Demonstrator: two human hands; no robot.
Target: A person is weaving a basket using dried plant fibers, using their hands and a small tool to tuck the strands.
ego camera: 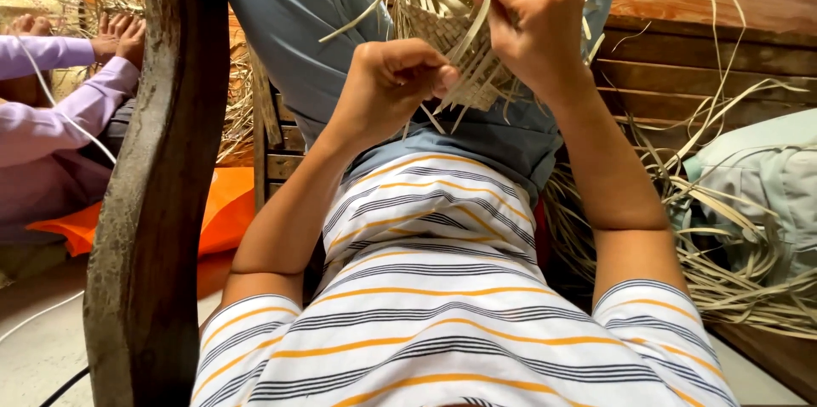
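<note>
Our left hand (pixel 396 83) pinches loose strips; our right hand (pixel 532 11) grips one strip on the woven basket (pixel 451 32), top centre of frame. We'd keep each strip taut and flat.

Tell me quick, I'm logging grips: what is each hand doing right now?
Left hand: closed, pinching pale straw strips at the woven piece.
Right hand: fingers curled, holding a strip of the same woven piece.

matt woven straw basket (pixel 442 28), rough wooden post (pixel 157 203)
</note>
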